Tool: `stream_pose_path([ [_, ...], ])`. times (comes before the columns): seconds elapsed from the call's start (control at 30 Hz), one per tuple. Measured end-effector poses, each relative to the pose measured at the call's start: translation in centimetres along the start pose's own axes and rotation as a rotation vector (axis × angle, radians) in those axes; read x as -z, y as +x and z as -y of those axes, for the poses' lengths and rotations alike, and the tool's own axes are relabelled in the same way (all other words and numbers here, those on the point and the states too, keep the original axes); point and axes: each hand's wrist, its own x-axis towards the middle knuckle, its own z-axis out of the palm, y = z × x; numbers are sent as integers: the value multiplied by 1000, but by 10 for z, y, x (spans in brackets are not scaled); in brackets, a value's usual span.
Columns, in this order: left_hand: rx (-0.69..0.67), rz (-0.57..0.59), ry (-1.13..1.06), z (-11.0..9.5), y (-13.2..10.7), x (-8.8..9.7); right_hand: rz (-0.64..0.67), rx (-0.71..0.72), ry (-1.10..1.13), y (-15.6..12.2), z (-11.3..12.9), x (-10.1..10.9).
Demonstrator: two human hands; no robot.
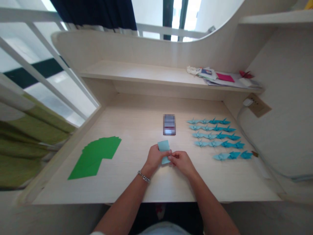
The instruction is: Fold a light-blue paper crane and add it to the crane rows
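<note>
My left hand (155,156) and my right hand (180,162) meet at the middle of the wooden desk (127,189), pinching a folded sheet of pale blue paper (163,146) between them. The sheet sticks out above and below my fingers, and the fingers hide its middle. A silver chain bracelet (144,176) circles my left wrist. Just beyond my hands lies a phone (169,124), its surface blurred out.
Several rows of blue paper cranes (215,135) stand on the desk to the right. A fanned stack of green paper (95,156) lies to the left. Above, a shelf (137,73) holds papers (220,76). A wall socket (258,105) has a white plug and cable.
</note>
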Motion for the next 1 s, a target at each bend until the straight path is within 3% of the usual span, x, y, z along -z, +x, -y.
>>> stream_pose_path([
  [0.13,-16,-183,-176,5,4,3,105,-1,-88,-6,4,11],
  [0.3,4,-178,-283,9,10,9,178,-2,-117,-5,8,21],
  [0.47,-30,-275,-409,5,13,19,282,-22,-140,1,9,33],
  [0.6,4,-158,-374,2,8,23,347,-53,-115,5,8,41],
  [0.77,2,42,-72,0,0,21,366,-41,-98,9,9,42],
  [0.87,-12,31,50,2,1,21,352,-30,-113,11,9,44],
  [1.0,-55,-36,39,6,4,20,188,71,-147,17,10,46],
])
